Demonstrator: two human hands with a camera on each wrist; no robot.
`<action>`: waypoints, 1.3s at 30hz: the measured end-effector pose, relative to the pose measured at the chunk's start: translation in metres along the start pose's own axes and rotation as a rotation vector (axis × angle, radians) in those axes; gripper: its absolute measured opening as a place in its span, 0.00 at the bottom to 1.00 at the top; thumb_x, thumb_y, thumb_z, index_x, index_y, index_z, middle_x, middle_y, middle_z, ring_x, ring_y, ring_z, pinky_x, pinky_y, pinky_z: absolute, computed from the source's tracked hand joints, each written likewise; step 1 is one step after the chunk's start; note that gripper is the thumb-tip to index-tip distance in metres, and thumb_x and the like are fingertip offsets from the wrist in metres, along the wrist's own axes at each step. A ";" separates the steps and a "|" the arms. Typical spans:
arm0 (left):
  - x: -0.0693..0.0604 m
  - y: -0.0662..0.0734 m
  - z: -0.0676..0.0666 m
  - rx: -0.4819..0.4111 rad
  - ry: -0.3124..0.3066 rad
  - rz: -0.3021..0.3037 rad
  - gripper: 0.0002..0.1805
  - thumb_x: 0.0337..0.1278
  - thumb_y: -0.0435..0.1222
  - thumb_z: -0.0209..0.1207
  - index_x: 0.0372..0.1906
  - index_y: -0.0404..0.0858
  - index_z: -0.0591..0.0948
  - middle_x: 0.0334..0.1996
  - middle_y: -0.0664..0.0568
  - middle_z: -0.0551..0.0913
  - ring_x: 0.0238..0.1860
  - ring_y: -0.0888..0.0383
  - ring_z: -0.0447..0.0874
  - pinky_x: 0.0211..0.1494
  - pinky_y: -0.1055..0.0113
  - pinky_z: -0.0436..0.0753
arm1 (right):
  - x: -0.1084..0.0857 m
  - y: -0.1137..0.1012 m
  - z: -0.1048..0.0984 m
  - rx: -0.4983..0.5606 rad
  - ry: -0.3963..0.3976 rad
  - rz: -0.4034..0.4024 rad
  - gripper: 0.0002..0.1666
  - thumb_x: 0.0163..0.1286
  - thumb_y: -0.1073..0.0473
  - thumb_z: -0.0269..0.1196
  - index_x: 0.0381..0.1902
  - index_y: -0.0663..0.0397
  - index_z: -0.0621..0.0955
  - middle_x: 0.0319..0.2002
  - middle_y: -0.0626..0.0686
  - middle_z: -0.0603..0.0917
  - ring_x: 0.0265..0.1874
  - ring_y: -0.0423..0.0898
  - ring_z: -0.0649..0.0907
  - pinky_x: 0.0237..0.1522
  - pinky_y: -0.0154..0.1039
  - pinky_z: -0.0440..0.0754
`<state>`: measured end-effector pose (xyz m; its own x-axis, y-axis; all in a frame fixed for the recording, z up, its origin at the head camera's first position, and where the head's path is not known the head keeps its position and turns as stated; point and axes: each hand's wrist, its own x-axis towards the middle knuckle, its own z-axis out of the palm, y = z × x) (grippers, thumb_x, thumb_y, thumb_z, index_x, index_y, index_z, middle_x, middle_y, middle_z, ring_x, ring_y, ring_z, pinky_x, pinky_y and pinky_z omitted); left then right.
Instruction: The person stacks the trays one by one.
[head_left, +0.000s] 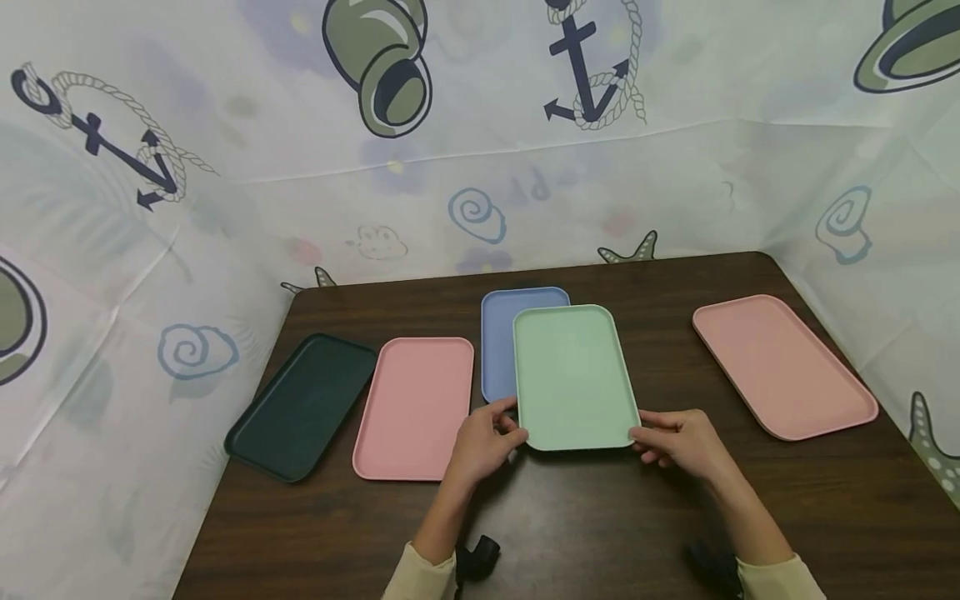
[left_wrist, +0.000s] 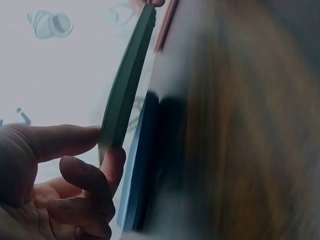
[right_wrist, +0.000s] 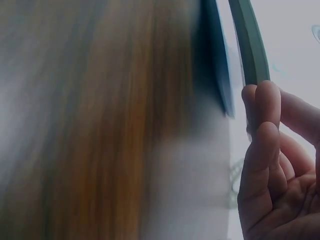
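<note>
A light green tray (head_left: 573, 375) is pinched at its near left corner by my left hand (head_left: 482, 440) and at its near right corner by my right hand (head_left: 681, 442). In the left wrist view, the thumb and fingers of the left hand (left_wrist: 70, 180) hold the green tray's edge (left_wrist: 127, 80) above the table. The right wrist view has the right hand (right_wrist: 280, 160) gripping the other end of the green tray (right_wrist: 251, 40). Partly covered by it in the head view is a blue tray (head_left: 498, 342), lying on the table behind.
A pink tray (head_left: 416, 408) lies left of the green one, with a dark green tray (head_left: 300, 408) touching or nearly touching its left side. Another pink tray (head_left: 783, 367) is at the right of the brown table (head_left: 585, 533). Patterned cloth (head_left: 525, 192) hangs around the table.
</note>
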<state>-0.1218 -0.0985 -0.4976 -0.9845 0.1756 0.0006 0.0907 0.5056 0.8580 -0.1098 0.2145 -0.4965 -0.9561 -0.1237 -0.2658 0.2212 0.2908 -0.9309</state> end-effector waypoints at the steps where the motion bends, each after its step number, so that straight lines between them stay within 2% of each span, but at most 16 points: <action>1: 0.001 -0.002 -0.004 0.015 0.002 -0.006 0.28 0.50 0.31 0.65 0.60 0.32 0.78 0.23 0.57 0.82 0.14 0.65 0.70 0.20 0.68 0.71 | 0.003 -0.002 0.004 -0.004 -0.008 -0.015 0.33 0.64 0.57 0.69 0.60 0.73 0.75 0.30 0.60 0.88 0.24 0.50 0.87 0.24 0.41 0.82; 5: 0.004 -0.009 -0.016 0.050 0.011 -0.018 0.28 0.50 0.31 0.65 0.60 0.31 0.78 0.23 0.56 0.83 0.18 0.63 0.73 0.24 0.66 0.72 | 0.014 -0.008 0.016 -0.007 -0.012 -0.018 0.31 0.63 0.57 0.70 0.59 0.72 0.77 0.30 0.59 0.88 0.24 0.50 0.87 0.25 0.40 0.82; 11: 0.011 -0.017 -0.032 0.047 0.033 -0.073 0.28 0.49 0.30 0.64 0.60 0.32 0.78 0.24 0.53 0.81 0.21 0.61 0.73 0.26 0.65 0.73 | 0.029 -0.017 0.030 -0.006 -0.029 -0.049 0.31 0.64 0.56 0.69 0.58 0.73 0.77 0.30 0.60 0.88 0.25 0.51 0.87 0.25 0.41 0.82; 15: 0.019 -0.019 -0.040 0.103 0.036 -0.083 0.27 0.51 0.31 0.63 0.61 0.33 0.78 0.24 0.53 0.81 0.20 0.61 0.73 0.26 0.65 0.73 | 0.038 -0.022 0.037 0.000 -0.023 -0.052 0.29 0.64 0.57 0.69 0.57 0.72 0.78 0.30 0.60 0.88 0.24 0.50 0.87 0.25 0.40 0.82; 22: 0.034 -0.024 -0.047 0.146 0.020 -0.090 0.28 0.50 0.31 0.62 0.61 0.34 0.79 0.23 0.54 0.82 0.19 0.61 0.73 0.23 0.67 0.70 | 0.052 -0.029 0.043 -0.008 -0.012 -0.043 0.27 0.64 0.59 0.69 0.56 0.72 0.79 0.29 0.60 0.88 0.23 0.48 0.87 0.24 0.39 0.82; 28: 0.046 -0.021 -0.054 0.213 0.029 -0.082 0.28 0.48 0.30 0.62 0.60 0.33 0.80 0.24 0.53 0.83 0.23 0.59 0.76 0.28 0.63 0.73 | 0.060 -0.032 0.045 0.005 -0.018 -0.055 0.28 0.65 0.59 0.69 0.57 0.73 0.78 0.30 0.62 0.87 0.24 0.49 0.87 0.23 0.39 0.81; 30: 0.049 -0.022 -0.055 0.244 0.040 -0.062 0.27 0.47 0.31 0.62 0.59 0.32 0.80 0.23 0.54 0.83 0.23 0.59 0.76 0.28 0.64 0.73 | 0.063 -0.031 0.046 0.008 -0.014 -0.059 0.28 0.65 0.59 0.69 0.57 0.73 0.78 0.30 0.62 0.87 0.24 0.50 0.87 0.23 0.39 0.81; 39: 0.058 -0.017 -0.057 0.295 0.029 -0.107 0.26 0.50 0.31 0.62 0.59 0.35 0.81 0.23 0.53 0.83 0.23 0.58 0.76 0.28 0.63 0.73 | 0.076 -0.028 0.048 -0.009 -0.003 -0.054 0.25 0.65 0.61 0.68 0.56 0.72 0.79 0.28 0.59 0.87 0.22 0.47 0.87 0.22 0.37 0.81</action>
<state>-0.1886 -0.1452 -0.4829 -0.9943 0.0862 -0.0631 0.0221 0.7436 0.6682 -0.1790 0.1513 -0.5030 -0.9659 -0.1425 -0.2159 0.1673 0.2924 -0.9415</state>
